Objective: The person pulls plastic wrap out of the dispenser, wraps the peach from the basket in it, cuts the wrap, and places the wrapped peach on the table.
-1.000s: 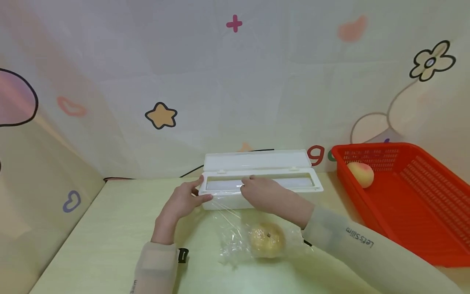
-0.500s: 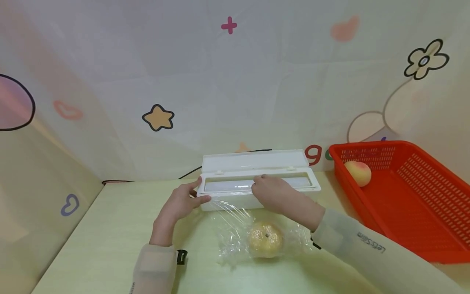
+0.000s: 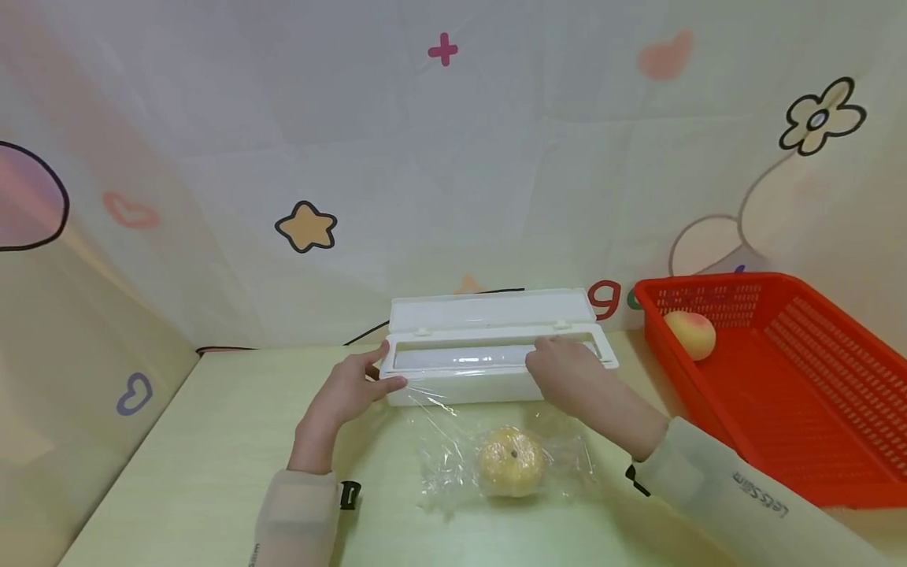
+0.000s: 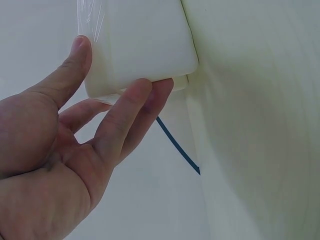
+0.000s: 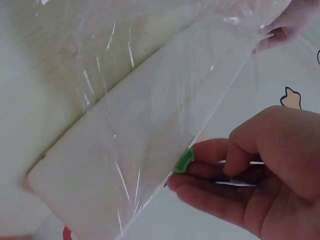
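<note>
A white cling-film dispenser box (image 3: 460, 387) lies on the table with its lid open. My left hand (image 3: 353, 389) grips its left end between thumb and fingers (image 4: 130, 115); the box end (image 4: 140, 40) fills that view. My right hand (image 3: 567, 368) rests on the box's top near the right end and pinches a small green cutter slider (image 5: 184, 161) at the box edge (image 5: 125, 170). Clear film (image 5: 125, 60) runs from the box down over a round yellow fruit (image 3: 512, 461) in front of it.
A red slotted basket (image 3: 822, 409) stands at the right with a peach (image 3: 690, 334) in its far corner. A dark cable (image 4: 177, 150) runs behind the box. A patterned cloth wall closes the back and left sides.
My right hand has slid to the right along the box's top, from the middle to near the right end. The left hand and the box have stayed in place.
</note>
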A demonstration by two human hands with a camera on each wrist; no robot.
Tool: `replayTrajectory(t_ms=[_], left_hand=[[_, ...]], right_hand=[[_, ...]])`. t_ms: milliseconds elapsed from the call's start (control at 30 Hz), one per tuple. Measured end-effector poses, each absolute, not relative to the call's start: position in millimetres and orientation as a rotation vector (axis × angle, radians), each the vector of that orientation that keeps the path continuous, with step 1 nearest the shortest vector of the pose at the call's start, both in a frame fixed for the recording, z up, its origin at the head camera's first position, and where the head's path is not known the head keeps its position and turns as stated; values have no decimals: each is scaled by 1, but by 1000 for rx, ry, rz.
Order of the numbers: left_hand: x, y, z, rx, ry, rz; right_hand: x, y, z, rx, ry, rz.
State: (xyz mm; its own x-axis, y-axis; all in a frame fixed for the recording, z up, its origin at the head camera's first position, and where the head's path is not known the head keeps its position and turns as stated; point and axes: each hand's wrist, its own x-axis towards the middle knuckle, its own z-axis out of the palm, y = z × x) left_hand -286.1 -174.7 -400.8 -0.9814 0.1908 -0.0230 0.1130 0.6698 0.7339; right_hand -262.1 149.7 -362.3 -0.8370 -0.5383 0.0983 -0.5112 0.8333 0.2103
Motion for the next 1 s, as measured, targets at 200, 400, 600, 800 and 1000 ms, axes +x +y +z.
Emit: replayTrajectory(t_ms=[200,400,600,800,1000], left_hand=[[-287,-175,-402,246,2786,1203],[-288,-175,-402,236,2788,1207],[-287,-174,-404,220,2777,1213],[-287,-173,-403,238,2788,1196],[-285,-174,-402,255,2797,1202]], right_hand=[[-252,147,-363,713,-2921,-301],[-246,145,-366,683,-2850,-363],[-241,147,-374,667,-2753,-435],[-237,164,-379,533,-2760,-454],[-235,181,-378,463,-2832,-328]])
